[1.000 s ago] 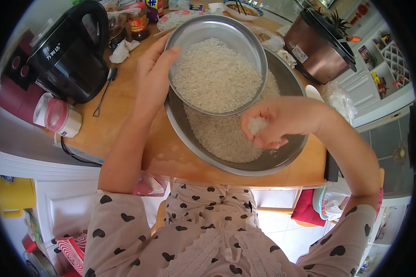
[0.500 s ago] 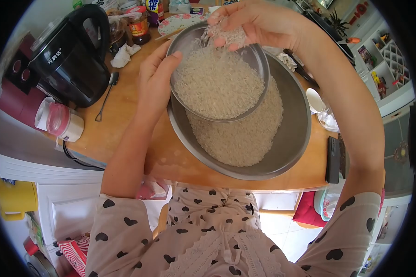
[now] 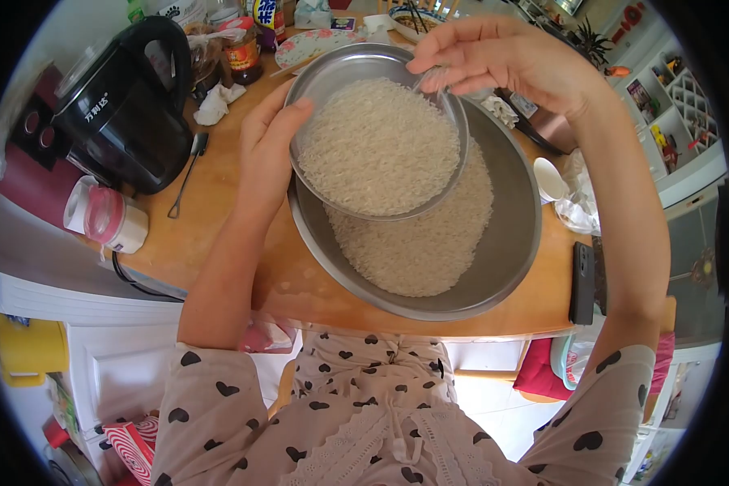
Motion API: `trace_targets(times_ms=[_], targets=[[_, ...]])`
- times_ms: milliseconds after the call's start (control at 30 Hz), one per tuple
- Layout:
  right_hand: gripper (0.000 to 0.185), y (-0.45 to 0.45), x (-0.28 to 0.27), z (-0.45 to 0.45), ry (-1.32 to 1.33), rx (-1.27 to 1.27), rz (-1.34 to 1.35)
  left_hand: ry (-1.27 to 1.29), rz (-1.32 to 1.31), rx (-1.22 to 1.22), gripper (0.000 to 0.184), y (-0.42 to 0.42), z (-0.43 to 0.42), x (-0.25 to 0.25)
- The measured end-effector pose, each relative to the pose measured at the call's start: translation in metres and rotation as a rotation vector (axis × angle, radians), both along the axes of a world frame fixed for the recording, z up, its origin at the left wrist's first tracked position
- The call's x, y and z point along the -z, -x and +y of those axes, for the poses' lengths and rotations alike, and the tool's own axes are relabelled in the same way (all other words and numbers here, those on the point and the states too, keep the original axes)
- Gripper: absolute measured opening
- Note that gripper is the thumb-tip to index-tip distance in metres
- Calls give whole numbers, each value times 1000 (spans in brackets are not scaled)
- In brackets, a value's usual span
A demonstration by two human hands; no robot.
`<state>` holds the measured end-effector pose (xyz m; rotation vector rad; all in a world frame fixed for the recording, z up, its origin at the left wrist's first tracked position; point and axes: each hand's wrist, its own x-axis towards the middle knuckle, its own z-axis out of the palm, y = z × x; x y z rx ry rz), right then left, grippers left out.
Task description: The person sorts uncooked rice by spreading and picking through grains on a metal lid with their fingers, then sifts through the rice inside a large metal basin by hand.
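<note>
My left hand (image 3: 270, 139) grips the left rim of a shallow round metal dish (image 3: 326, 83), thumb on top of the edge. White rice (image 3: 382, 150) covers most of the dish. The dish is tilted over a large steel basin (image 3: 517, 202), whose own heap of rice (image 3: 419, 253) is partly hidden beneath it. Above the dish's upper right rim is my right hand (image 3: 506, 65), with its fingers loosely bent and apart. The fingertips are a little blurred, and no rice shows in them.
On the left of the wooden table (image 3: 296, 287) stand a black kettle (image 3: 130, 109), a spoon (image 3: 188, 176) and a pink-lidded jar (image 3: 117, 219). A flowered plate (image 3: 316, 42) is behind. To the right lie a paper cup (image 3: 549, 180) and a phone (image 3: 581, 283).
My right hand has moved right and away from the rice, and the grains seen falling from its fingers are gone. The dish has shifted slightly left and down in my left hand.
</note>
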<state>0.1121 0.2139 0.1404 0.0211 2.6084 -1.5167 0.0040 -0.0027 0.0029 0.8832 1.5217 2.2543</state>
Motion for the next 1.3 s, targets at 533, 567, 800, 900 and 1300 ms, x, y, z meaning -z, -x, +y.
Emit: trace_targets(times_ms=[533, 567, 800, 900, 1300], targets=[[47, -105, 93, -27, 308, 541, 259, 333, -91, 221, 56, -54, -13, -43], [47, -109, 93, -26, 343, 533, 229, 305, -110, 237, 57, -59, -12, -41], [42, -118, 107, -24, 355, 581, 259, 674, 351, 41, 49, -64, -25, -33], [39, -119, 111, -25, 152, 629, 307, 659, 697, -115, 43, -60, -20, -28], [29, -115, 113, -6, 125, 596, 377, 668, 1277, 209, 28, -58, -19, -51]])
